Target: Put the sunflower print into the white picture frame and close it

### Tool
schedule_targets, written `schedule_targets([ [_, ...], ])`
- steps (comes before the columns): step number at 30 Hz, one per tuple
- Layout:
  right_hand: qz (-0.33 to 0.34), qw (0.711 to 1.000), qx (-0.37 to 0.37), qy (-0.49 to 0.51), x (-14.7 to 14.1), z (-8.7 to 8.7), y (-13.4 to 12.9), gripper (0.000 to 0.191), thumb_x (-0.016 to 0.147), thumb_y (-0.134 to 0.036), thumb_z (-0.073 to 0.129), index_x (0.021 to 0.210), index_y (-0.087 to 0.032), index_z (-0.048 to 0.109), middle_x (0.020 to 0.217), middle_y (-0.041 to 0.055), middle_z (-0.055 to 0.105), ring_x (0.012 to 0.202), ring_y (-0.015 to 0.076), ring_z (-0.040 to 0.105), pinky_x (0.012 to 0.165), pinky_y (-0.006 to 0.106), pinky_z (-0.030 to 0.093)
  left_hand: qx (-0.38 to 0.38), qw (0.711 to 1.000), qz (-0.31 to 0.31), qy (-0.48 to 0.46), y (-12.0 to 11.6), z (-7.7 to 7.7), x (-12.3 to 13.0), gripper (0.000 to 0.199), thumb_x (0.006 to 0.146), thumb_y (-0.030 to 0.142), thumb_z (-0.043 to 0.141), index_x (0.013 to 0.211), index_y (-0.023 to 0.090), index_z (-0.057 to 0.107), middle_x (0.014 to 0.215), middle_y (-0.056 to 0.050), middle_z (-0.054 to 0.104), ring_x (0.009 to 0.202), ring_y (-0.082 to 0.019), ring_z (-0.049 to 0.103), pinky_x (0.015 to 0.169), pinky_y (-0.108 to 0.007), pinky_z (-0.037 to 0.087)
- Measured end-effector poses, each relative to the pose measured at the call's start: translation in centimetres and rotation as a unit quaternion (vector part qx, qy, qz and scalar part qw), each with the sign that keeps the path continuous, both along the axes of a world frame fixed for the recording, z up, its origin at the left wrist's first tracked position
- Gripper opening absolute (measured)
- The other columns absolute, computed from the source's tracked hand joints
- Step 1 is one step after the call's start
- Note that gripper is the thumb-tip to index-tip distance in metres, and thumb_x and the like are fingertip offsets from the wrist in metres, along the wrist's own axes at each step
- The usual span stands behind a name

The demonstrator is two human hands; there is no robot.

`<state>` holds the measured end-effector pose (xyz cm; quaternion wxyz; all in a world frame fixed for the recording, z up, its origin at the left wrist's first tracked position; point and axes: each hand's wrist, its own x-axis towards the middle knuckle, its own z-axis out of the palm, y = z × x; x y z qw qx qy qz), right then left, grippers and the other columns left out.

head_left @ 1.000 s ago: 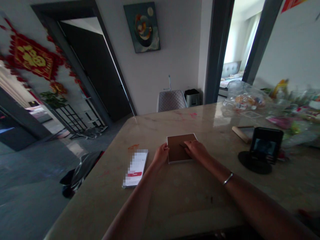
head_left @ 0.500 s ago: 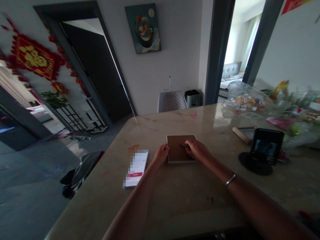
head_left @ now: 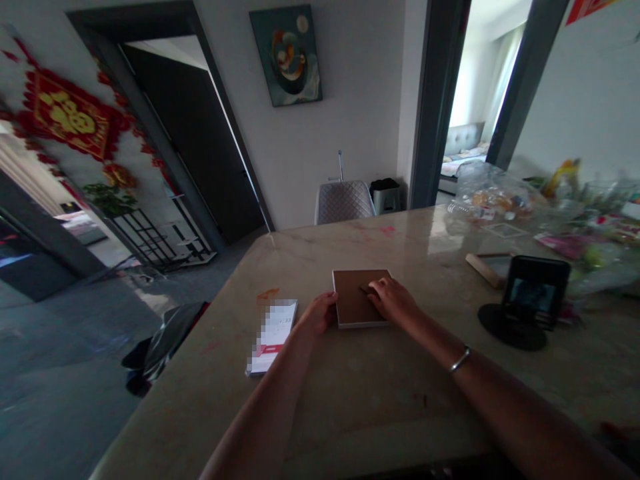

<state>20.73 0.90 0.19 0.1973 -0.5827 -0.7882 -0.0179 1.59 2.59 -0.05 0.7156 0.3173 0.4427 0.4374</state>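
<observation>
Apparently for steadiness, the brown panel (head_left: 353, 303) lies flat around the middle of the surface (head_left: 350, 407), where both arms reach it from the near edge. The left hand (head_left: 320, 313) is partly closed on its left border, fingers bent and thumb near the rim, probably bracing it against sliding. Over its right half, the right hand (head_left: 391, 298) has its fingers drawn together at a small dark piece (head_left: 364, 289); whether they pinch it, I cannot tell.

The panel is rectangular, matt and thin, with a pale rim. Nearer the surface's left edge sits a glossy-looking white printed packet (head_left: 274, 337), perhaps set aside for elbow room. Toward the right edge, a round-based black stand (head_left: 513, 328) props a dark screen (head_left: 531, 293) upright, beside a pale wood-like frame (head_left: 484, 269) and crinkled clear plastic (head_left: 487, 187).
</observation>
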Motion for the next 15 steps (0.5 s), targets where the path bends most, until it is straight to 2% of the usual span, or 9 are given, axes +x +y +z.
schedule_targets([
  [4, 0.0, 1.0, -0.002, -0.017, -0.19, 0.23, -0.11, 0.023, 0.085, -0.025, 0.042, 0.101, -0.016, 0.057, 0.094, 0.011, 0.06, 0.088, 0.0198, 0.054, 0.073, 0.029, 0.04, -0.006, 0.999, -0.007, -0.032, 0.19, -0.32, -0.23, 0.003, 0.075, 0.013, 0.056, 0.077, 0.012, 0.059, 0.072, -0.007, 0.066, 0.071, -0.018, 0.064, 0.068, -0.03, 0.05],
  [15, -0.002, 0.997, -0.024, -0.067, -0.54, 0.77, -0.14, 0.029, 0.089, -0.02, 0.033, 0.107, -0.017, 0.055, 0.093, 0.0132, 0.062, 0.085, 0.023, 0.056, 0.064, 0.03, 0.039, 0.015, 0.996, -0.027, -0.078, 0.32, -0.63, -0.08, 0.011, 0.073, 0.018, 0.06, 0.083, 0.013, 0.06, 0.078, -0.007, 0.067, 0.075, -0.02, 0.063, 0.072, -0.032, 0.049],
])
